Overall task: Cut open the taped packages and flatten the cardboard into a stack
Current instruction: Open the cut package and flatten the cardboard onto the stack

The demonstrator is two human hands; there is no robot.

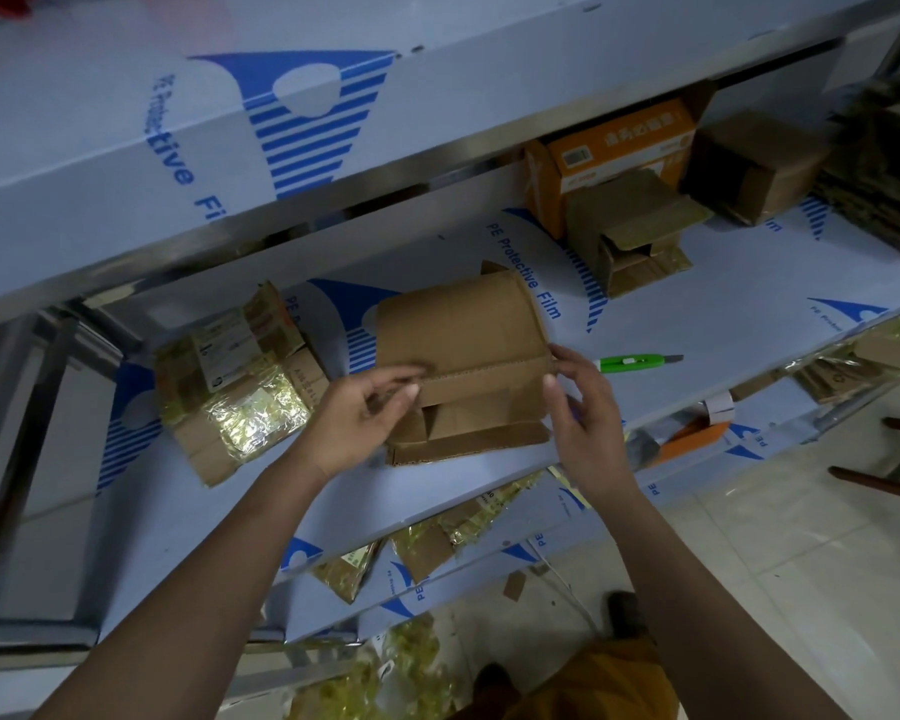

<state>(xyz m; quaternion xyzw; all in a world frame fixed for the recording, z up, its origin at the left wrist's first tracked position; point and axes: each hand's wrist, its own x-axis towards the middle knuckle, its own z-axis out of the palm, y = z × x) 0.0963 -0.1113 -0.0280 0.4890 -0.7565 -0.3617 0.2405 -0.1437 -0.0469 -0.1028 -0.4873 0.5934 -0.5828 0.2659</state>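
Observation:
An opened brown cardboard box (463,350) lies on the middle shelf (739,314), its flaps spread and partly folded. My left hand (359,413) pinches the box's left edge with curled fingers. My right hand (578,407) pinches its right edge at the fold. A green utility knife (635,362) lies on the shelf just right of my right hand, untouched. To the left sits a flattened pile of cardboard with shiny yellow tape (235,381).
At the back right stand an orange box (614,153), an open brown box (630,231) and another brown box (754,163). Flattened cardboard is heaped at the far right (884,163). The lower shelf holds tape and cardboard scraps (427,548). An upper shelf (178,148) overhangs.

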